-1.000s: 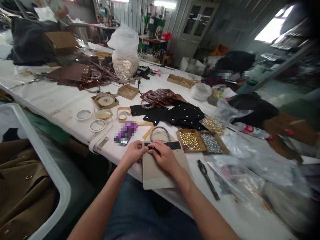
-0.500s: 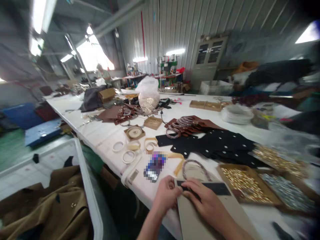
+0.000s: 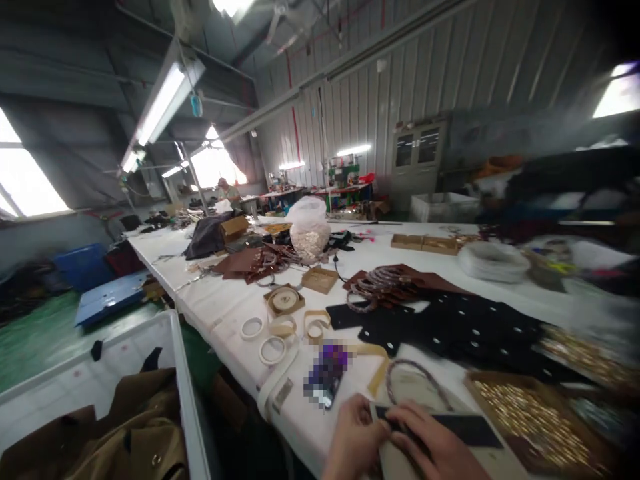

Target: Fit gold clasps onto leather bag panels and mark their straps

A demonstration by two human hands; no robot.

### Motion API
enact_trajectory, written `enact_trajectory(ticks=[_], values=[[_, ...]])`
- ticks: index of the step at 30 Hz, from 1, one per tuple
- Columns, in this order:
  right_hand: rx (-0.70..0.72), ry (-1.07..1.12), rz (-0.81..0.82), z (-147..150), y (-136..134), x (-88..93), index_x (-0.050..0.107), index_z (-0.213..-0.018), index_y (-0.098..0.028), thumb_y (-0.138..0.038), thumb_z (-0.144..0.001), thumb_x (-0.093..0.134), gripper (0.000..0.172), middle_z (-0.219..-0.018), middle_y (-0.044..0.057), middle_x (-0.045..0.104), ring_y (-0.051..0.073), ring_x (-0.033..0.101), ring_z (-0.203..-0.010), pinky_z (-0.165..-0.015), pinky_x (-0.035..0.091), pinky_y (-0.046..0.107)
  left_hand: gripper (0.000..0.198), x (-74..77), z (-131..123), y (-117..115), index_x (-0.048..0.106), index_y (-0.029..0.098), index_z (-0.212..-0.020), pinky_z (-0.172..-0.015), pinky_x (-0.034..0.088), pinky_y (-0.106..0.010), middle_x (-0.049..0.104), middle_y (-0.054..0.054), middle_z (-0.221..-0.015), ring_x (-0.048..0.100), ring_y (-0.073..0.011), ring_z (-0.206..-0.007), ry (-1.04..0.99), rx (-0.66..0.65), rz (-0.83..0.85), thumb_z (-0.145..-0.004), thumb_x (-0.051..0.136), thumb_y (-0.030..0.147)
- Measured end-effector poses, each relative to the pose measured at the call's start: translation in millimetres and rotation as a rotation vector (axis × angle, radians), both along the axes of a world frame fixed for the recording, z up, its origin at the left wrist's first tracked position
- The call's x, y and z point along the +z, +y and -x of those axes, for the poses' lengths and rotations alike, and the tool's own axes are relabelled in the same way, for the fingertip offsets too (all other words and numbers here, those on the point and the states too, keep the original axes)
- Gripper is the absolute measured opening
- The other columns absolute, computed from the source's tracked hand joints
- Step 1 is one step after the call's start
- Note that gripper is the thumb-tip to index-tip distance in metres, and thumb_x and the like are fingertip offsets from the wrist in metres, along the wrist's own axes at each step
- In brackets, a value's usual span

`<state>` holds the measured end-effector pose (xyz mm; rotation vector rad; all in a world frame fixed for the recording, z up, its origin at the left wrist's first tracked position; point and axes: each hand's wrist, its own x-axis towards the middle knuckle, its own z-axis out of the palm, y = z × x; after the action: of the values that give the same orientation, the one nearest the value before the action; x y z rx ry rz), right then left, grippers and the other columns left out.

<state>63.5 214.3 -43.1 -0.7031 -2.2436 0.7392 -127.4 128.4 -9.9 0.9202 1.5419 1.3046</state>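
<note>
Fingers of a worker's left hand (image 3: 356, 437) close narrowly on the upper left corner of a beige panel (image 3: 491, 460) at the bench's near edge, while the right hand (image 3: 433, 443) bends over a dark strip (image 3: 470, 430); blur hides whether it pinches or only presses. The strip already lies along the panel's upper part, its right portion flat and untouched. Work appears concentrated on the left end, seemingly the unfinished part, though whether any of the strip is fastened cannot be told. Just beyond the panel arches a patterned handle (image 3: 418, 365); its join is unclear. To the right sits a carton (image 3: 473, 382) of gold-coloured fittings (image 3: 530, 417). Farther out on the white bench (image 3: 225, 317) lie a pixelated phone-like object (image 3: 327, 373), black pieces (image 3: 450, 327) dotted with pale metal-looking spots, and brown pieces with ringed handles (image 3: 383, 283). At left, a white bin (image 3: 186, 400) holds brown material (image 3: 145, 427); another person (image 3: 225, 191) sits near the far end.
</note>
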Motion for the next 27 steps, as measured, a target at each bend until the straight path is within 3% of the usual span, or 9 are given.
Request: enact_trajectory(ticks=[2, 5, 8, 11, 13, 17, 27], values=[[0.011, 0.005, 0.069, -4.2, -14.7, 26.1, 0.089, -0.127, -0.034, -0.042, -0.106, 0.072, 0.028, -0.131, 0.011, 0.084, 0.035, 0.082, -0.123, -0.107, 0.07, 0.046, 0.049, 8.8, 2.4, -9.0, 0.06, 0.023, -0.082, -0.044, 0.045, -0.027, 0.059, 0.002, -0.062, 0.055, -0.0167, -0.045, 0.022, -0.044, 0.05, -0.066, 0.092, 0.057], [0.002, 0.065, 0.213, -4.3, -19.1, 48.2, 0.087, -0.127, -0.027, -0.038, -0.116, 0.058, 0.033, -0.127, 0.011, 0.083, 0.031, 0.078, -0.12, -0.11, 0.064, 0.048, 0.049, -11.2, 9.4, -10.0, 0.06, 0.022, -0.094, -0.038, 0.039, -0.022, 0.057, 0.007, -0.063, 0.048, -0.0115, -0.04, -0.081, -0.076, 0.093, -0.075, 0.089, 0.056], [-0.039, 0.112, 0.349, -3.0, -16.3, 45.8, 0.087, -0.124, -0.025, -0.036, -0.113, 0.063, 0.028, -0.113, 0.009, 0.083, 0.026, 0.077, -0.099, -0.091, 0.065, 0.04, 0.044, -39.1, 12.2, -8.5, 0.062, 0.021, -0.102, -0.039, 0.039, -0.018, 0.059, 0.008, -0.067, 0.051, -0.0097, -0.042, -0.132, -0.103, 0.085, -0.082, 0.087, 0.051], [-0.027, 0.125, 0.466, -0.9, -21.1, 38.2, 0.083, -0.139, -0.027, -0.034, -0.108, 0.072, 0.034, -0.103, 0.005, 0.083, 0.022, 0.074, -0.083, -0.077, 0.063, 0.034, 0.04, -44.5, 13.4, -10.9, 0.063, 0.02, -0.102, -0.039, 0.041, -0.017, 0.06, 0.008, -0.066, 0.052, -0.0094, -0.042, -0.13, -0.113, 0.06, -0.087, 0.086, 0.049], [-0.036, 0.135, 0.486, 2.8, -25.0, 35.4, 0.085, -0.135, -0.027, -0.034, -0.104, 0.076, 0.033, -0.104, 0.005, 0.085, 0.023, 0.077, -0.087, -0.081, 0.064, 0.034, 0.039, -40.4, 14.0, -12.5, 0.063, 0.02, -0.101, -0.039, 0.042, -0.017, 0.059, 0.008, -0.064, 0.053, -0.0095, -0.042, -0.119, -0.114, 0.045, -0.088, 0.085, 0.049], [-0.042, 0.104, 0.459, 11.0, -26.5, 36.6, 0.089, -0.11, -0.024, -0.036, -0.101, 0.081, 0.017, -0.11, 0.006, 0.088, 0.026, 0.081, -0.098, -0.092, 0.065, 0.038, 0.038, -35.7, 14.6, -12.9, 0.063, 0.02, -0.098, -0.038, 0.041, -0.017, 0.059, 0.008, -0.062, 0.053, -0.0099, -0.042, -0.107, -0.106, 0.036, -0.089, 0.086, 0.049], [-0.064, 0.021, 0.323, 17.5, -24.1, 42.3, 0.089, -0.112, -0.027, -0.03, -0.102, 0.08, 0.013, -0.112, 0.005, 0.088, 0.027, 0.081, -0.102, -0.099, 0.062, 0.041, 0.033, -40.8, 15.1, -13.0, 0.063, 0.02, -0.102, -0.039, 0.042, -0.017, 0.062, 0.006, -0.067, 0.054, -0.0093, -0.044, -0.114, -0.116, 0.027, -0.092, 0.083, 0.045]])
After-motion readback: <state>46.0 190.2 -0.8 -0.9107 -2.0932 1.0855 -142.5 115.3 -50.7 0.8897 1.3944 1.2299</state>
